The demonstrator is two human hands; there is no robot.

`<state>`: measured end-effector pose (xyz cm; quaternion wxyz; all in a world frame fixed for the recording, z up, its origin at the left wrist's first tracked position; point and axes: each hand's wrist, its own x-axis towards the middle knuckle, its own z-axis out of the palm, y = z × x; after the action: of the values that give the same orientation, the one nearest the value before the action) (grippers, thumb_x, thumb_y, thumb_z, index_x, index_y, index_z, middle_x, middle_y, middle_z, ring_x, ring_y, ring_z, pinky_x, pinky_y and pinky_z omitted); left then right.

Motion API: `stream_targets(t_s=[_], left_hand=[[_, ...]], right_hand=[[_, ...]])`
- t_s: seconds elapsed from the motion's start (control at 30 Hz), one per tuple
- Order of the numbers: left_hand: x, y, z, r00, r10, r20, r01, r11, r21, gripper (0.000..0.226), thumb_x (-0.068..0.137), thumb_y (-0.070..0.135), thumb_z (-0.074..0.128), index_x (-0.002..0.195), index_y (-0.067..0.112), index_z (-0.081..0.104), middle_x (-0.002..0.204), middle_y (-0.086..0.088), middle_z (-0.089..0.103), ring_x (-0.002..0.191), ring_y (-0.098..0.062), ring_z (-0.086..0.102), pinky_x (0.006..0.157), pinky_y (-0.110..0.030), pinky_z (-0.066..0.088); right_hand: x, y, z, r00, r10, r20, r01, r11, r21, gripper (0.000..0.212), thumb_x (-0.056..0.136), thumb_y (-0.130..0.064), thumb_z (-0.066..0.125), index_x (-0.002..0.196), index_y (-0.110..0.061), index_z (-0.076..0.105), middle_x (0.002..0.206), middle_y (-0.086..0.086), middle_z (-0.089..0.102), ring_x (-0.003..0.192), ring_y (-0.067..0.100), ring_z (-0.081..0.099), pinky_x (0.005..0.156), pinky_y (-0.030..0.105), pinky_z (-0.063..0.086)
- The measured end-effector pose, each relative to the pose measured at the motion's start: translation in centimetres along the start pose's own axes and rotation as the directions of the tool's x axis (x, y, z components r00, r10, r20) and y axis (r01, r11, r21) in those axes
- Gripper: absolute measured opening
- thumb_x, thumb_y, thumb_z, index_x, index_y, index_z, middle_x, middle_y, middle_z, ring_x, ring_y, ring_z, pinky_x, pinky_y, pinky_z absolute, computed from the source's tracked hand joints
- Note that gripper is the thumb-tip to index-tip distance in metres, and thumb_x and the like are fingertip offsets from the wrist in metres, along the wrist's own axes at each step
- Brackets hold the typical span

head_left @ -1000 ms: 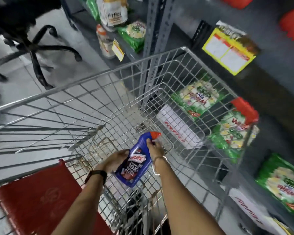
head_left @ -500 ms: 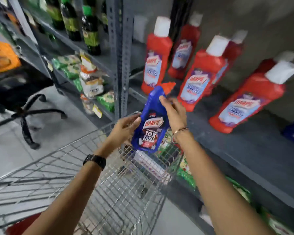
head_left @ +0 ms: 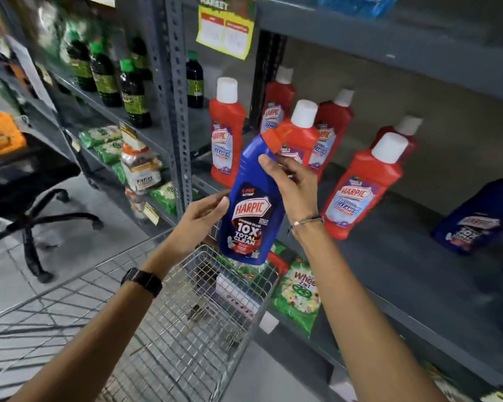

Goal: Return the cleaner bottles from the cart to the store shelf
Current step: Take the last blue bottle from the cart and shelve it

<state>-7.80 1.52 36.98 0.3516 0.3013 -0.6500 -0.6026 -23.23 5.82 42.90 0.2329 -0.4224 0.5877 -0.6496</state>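
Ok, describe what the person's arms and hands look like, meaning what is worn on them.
Both forearms are bare, with no sleeves in view and no gloves. The left hand has a dark wristwatch with a wide black band on its wrist. The right hand has a thin metallic bangle on its wrist. No rings are visible on either hand.

Grey steel shelving [head_left: 418, 256] fills the right side; its perforated upright post [head_left: 173, 91] rises through the middle of the view. A second bay [head_left: 105, 111] extends to the left of the post. Behind the shelves stands a plain pale wall [head_left: 418, 111]. The floor [head_left: 79, 198] is pale grey tile (the grout lines are faint). A black swivel office chair [head_left: 26, 195] with a star base stands on the floor at left. Lighting is even and dim.
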Motion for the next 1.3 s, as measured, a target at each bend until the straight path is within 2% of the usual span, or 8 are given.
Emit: stream_targets(t_s=[0.27, 0.4, 0.6, 0.77, 0.97, 1.1, 1.23, 1.3], left_hand=[[-0.5, 1.0, 7.3, 0.988, -0.001, 0.153, 0.007, 0.999, -0.04, 0.021, 0.079, 0.042, 0.055, 0.095, 0.04, 0.069, 0.078, 0.027, 0.073, 0.076, 0.008, 0.066, 0.062, -0.012, 0.052], [1.4, -0.9, 16.3, 0.96, 0.026, 0.28, 0.011, 0.992, -0.129, 0.065, 0.058, 0.067, 0.066, 0.108, 0.027, 0.064, 0.084, 0.026, 0.073, 0.083, 0.009, 0.064, 0.067, -0.01, 0.052], [2.8, -4.6, 32.0, 0.934, -0.011, 0.358, 0.089, 0.976, -0.201, 0.043, 0.092, 0.021, 0.044, 0.131, 0.004, 0.041, 0.095, 0.011, 0.072, 0.083, 0.002, 0.066, 0.068, -0.015, 0.056], [4.0, -5.0, 38.4, 0.926, -0.038, 0.377, 0.133, 0.964, -0.23, 0.096, 0.054, 0.072, 0.065, 0.129, 0.016, 0.044, 0.111, 0.003, 0.063, 0.088, 0.003, 0.067, 0.069, -0.016, 0.055], [3.9, -5.2, 40.1, 0.969, -0.075, 0.236, 0.118, 0.978, -0.172, 0.037, 0.095, 0.016, 0.04, 0.131, 0.009, 0.043, 0.12, -0.007, 0.055, 0.083, 0.005, 0.065, 0.063, -0.006, 0.05], [-0.1, -5.2, 41.3, 0.986, 0.09, -0.141, -0.103, 0.991, -0.087, 0.025, 0.089, -0.002, 0.047, 0.096, 0.022, 0.054, 0.093, 0.003, 0.061, 0.083, 0.004, 0.056, 0.07, -0.003, 0.044], [-4.1, -5.5, 45.0, 0.956, 0.16, 0.246, -0.142, 0.986, -0.089, 0.021, 0.084, 0.019, 0.057, 0.104, 0.023, 0.056, 0.1, 0.017, 0.066, 0.096, 0.003, 0.06, 0.087, -0.014, 0.047], [-3.6, -5.7, 47.2, 0.894, 0.095, 0.437, -0.067, 0.995, -0.079, 0.044, 0.086, 0.018, 0.059, 0.127, 0.018, 0.045, 0.128, 0.008, 0.056, 0.117, 0.001, 0.051, 0.102, -0.02, 0.042]], right_hand=[[-3.6, -0.7, -8.7, 0.993, 0.075, -0.095, -0.074, 0.997, 0.015, 0.024, 0.07, -0.032, 0.068, 0.073, -0.009, 0.066, 0.071, 0.006, 0.051, 0.068, 0.014, 0.042, 0.064, 0.029, 0.034], [-4.6, -0.2, -17.3, 0.976, 0.045, -0.212, -0.077, 0.987, -0.142, 0.031, 0.064, -0.05, 0.067, 0.076, -0.021, 0.067, 0.075, 0.011, 0.059, 0.072, 0.015, 0.05, 0.071, 0.038, 0.044], [-5.5, 2.0, -30.5, 0.958, -0.004, -0.287, -0.122, 0.899, -0.42, 0.048, 0.069, -0.051, 0.065, 0.092, -0.01, 0.069, 0.08, 0.014, 0.068, 0.075, 0.011, 0.055, 0.077, 0.044, 0.05], [-5.2, 4.5, -36.6, 0.929, 0.04, -0.368, -0.204, 0.885, -0.418, 0.044, 0.072, -0.043, 0.07, 0.105, -0.015, 0.069, 0.108, 0.009, 0.069, 0.104, 0.023, 0.064, 0.096, 0.045, 0.049], [-6.2, 4.4, -36.6, 0.933, -0.047, -0.357, -0.146, 0.856, -0.495, 0.047, 0.08, -0.037, 0.065, 0.119, -0.011, 0.061, 0.118, 0.012, 0.062, 0.109, 0.02, 0.056, 0.1, 0.038, 0.044], [-11.8, 6.5, -35.4, 0.751, -0.259, -0.608, -0.169, 0.814, -0.556, 0.049, 0.082, -0.058, 0.05, 0.113, -0.021, 0.06, 0.105, 0.005, 0.065, 0.1, 0.021, 0.057, 0.091, 0.039, 0.048], [-18.6, 9.4, -38.0, 0.51, -0.238, -0.826, -0.226, 0.89, -0.396, 0.023, 0.082, -0.051, 0.054, 0.098, -0.034, 0.053, 0.096, 0.001, 0.059, 0.09, 0.02, 0.058, 0.081, 0.045, 0.05], [-19.7, 10.4, -41.7, 0.426, -0.082, -0.901, -0.215, 0.958, -0.189, 0.03, 0.083, -0.035, 0.057, 0.111, -0.032, 0.047, 0.111, 0.003, 0.054, 0.103, 0.024, 0.055, 0.088, 0.029, 0.051]])
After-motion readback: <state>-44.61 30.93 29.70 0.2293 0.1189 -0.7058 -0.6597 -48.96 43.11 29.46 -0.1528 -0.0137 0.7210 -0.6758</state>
